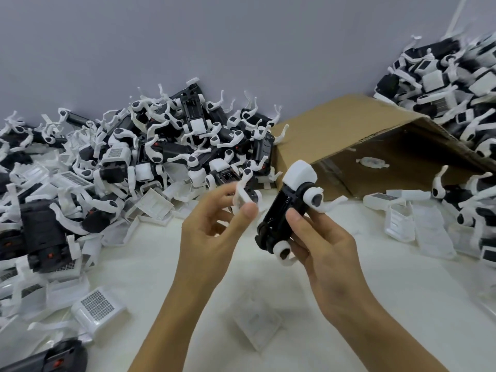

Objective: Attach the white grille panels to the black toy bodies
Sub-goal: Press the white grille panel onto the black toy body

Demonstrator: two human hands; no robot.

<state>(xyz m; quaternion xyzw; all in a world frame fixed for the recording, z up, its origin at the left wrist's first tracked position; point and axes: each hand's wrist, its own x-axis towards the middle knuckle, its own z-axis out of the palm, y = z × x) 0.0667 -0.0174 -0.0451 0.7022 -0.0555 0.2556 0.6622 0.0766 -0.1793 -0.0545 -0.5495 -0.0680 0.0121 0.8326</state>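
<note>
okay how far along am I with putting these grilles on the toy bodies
Done: the right-hand pile seems to hold bodies with panels on. In hand: the right hand holds a black body; the left hand pinches a white panel, not yet joined. Left: the big left pile and loose panels around it.

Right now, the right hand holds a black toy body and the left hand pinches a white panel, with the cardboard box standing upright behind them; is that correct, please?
Not quite. The cardboard box is tipped on its side, its opening facing the hands, as the head view shows. The rest holds: the right hand holds a black toy body and the left hand pinches a white panel.
</note>
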